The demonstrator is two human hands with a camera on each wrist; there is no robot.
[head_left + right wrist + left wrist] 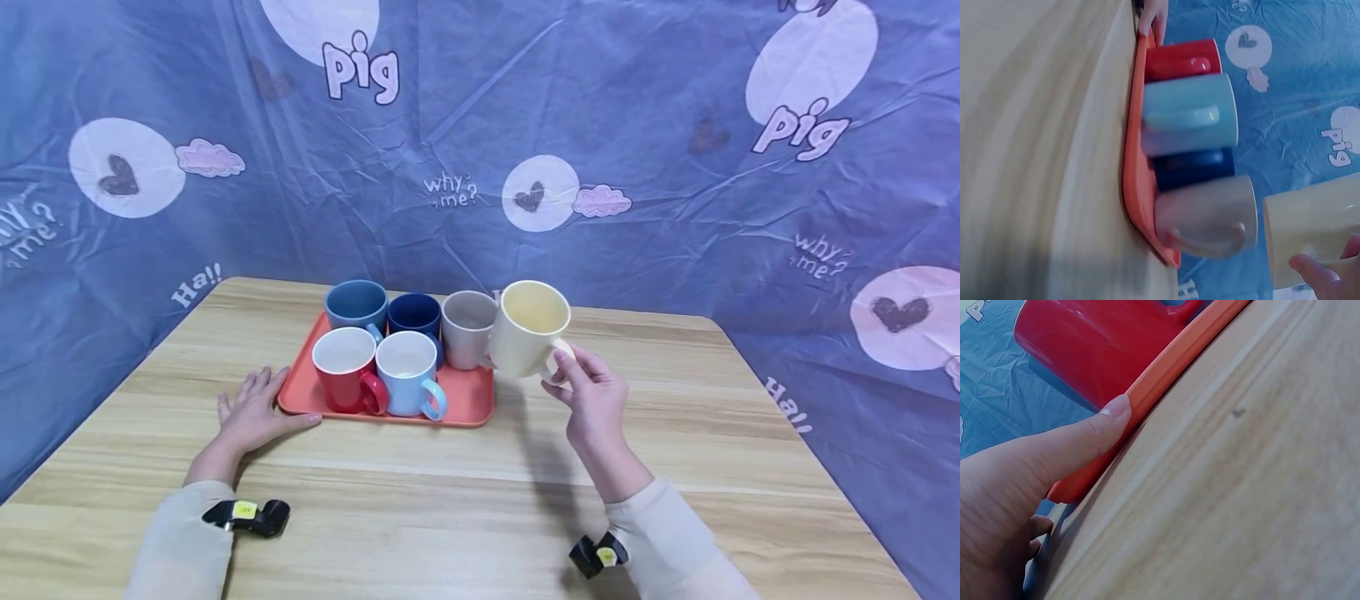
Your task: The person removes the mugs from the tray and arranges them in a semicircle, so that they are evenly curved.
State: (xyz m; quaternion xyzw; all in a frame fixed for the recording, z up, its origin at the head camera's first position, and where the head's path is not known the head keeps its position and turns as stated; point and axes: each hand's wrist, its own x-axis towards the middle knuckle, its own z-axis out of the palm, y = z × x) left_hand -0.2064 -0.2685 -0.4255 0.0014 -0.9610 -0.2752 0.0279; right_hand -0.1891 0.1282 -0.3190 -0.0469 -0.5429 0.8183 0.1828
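Observation:
My right hand [598, 404] pinches the handle of a cream mug [519, 342], holding it in the air just right of an orange-red tray [468, 408]. The mug is nearly upright, tilted slightly. At the tray's front left corner rests my left hand [255, 417], fingers spread and thumb against the front rim; the left wrist view has the thumb [1094, 434] touching the rim below a red mug [1104, 344]. Beside that one on the tray's front row stands a light blue mug [403, 383]. Behind them are a teal-blue mug [352, 310], a navy mug [414, 318] and a grey mug [463, 333].
The tray lies on a wood-grain table [420, 517]. A blue printed cloth [420, 125] hangs close behind the table and along its sides. Each wrist carries a small black camera, the left one [262, 518] over a pale sleeve.

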